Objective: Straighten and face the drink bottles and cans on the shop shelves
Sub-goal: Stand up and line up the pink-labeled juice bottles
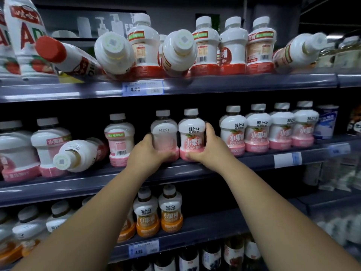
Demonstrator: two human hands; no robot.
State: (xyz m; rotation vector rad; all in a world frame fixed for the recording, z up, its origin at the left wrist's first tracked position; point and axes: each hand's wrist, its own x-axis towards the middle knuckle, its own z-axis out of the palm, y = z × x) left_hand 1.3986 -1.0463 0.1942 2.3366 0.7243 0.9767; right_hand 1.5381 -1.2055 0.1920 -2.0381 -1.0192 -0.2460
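Note:
On the middle shelf [175, 174] stand two squat white bottles with pink bases, side by side and upright. My left hand [145, 151] grips the left pink bottle [163, 130], which looks blurred. My right hand [207, 145] wraps the right pink bottle [192, 132], whose label faces me. To the right, several matching pink bottles [267, 130] stand upright in a row with labels forward. At the left, one pink bottle lies tipped over [78, 155], cap toward me, and another [119, 139] stands with its barcode side showing.
The top shelf [234, 83] carries red-based bottles, some upright with backs showing, and three tipped bottles [115, 52] [178, 52] [298, 51]. A red-capped bottle [64, 55] lies tipped at top left. Orange-based bottles [159, 212] stand on the lower shelf. A blue-and-white cup [325, 122] stands at the right.

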